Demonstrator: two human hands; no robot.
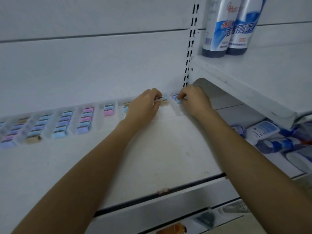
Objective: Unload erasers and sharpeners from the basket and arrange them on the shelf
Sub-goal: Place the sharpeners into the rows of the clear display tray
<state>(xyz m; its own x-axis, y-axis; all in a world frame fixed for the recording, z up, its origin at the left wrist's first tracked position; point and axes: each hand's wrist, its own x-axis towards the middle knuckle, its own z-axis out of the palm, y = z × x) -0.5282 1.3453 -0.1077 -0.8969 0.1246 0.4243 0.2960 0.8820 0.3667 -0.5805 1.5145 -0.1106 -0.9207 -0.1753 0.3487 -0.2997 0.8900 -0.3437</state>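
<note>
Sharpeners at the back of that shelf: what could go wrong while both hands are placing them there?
1. The left hand and right hand pinch a beige piece and a blue piece with arms outstretched, close together; either might slip or bump the other.
2. The left hand lies against a short row; a nudge could push it crooked.
3. The right hand works just below the upper shelf holding tall bottles; lifting carelessly might knock it.

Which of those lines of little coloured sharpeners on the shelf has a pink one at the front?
The short line second to the left of the left hand. Its front sharpener is pink; the other visible fronts are blue, purple or beige.
</note>
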